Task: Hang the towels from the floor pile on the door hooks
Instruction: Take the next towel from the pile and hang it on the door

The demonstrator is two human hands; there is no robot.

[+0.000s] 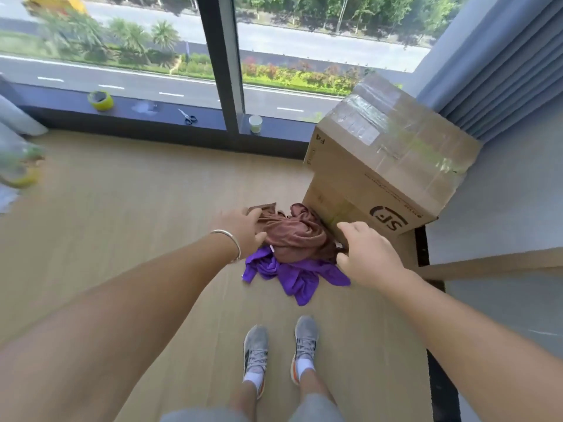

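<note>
- The fingertips of the left hand (243,228) are buried in the folds of the brown towel (297,236), so how deep the hold goes cannot be made out.
- Part of the purple towel (294,277) is hidden under the brown one; only its crumpled front edge shows.
- The left edge of the view is blurred; the things there cannot be told.
- Both arms reach down and forward to the towel pile, which lies on the wooden floor (122,208) right against the foot of the cardboard box (387,169).
- The left hand, a silver bangle (230,239) on its wrist, curls its fingers and thumb round the brown towel's left side: grip clamped on cloth.
- The right hand (367,251) is at the pile's box side, thumb apart, its fingers out of sight; whether it holds anything I cannot tell.
- Brown towel: bunched, on top. Purple towel: spread beneath, toward the grey shoes (278,351).
- Away from the box, along the window sill (128,112): yellow tape roll (100,100), scissors (187,116).
</note>
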